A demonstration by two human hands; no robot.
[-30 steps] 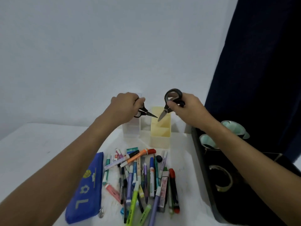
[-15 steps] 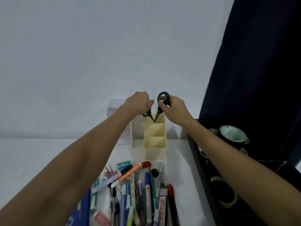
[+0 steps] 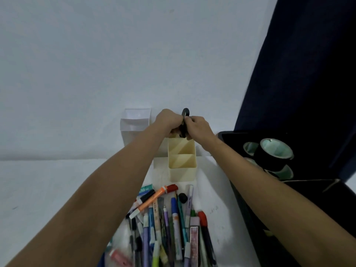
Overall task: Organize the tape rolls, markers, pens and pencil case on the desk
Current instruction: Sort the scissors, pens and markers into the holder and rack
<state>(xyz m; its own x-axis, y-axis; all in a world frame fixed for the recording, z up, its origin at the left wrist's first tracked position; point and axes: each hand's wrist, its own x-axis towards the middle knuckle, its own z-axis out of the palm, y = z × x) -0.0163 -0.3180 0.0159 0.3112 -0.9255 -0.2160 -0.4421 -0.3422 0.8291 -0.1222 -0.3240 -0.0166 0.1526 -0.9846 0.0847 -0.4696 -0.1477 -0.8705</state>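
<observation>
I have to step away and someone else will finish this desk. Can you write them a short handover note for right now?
Left hand and right hand each grip black scissors, held together over the back compartment of the cream organizer; tips are hidden, so whether they are inside is unclear.
Done: tape rolls sit in the black tray on the right.
Left: lower the scissors in, then sort the loose pens and markers lying in front of the organizer. The clear holder stands at the back left.
</observation>
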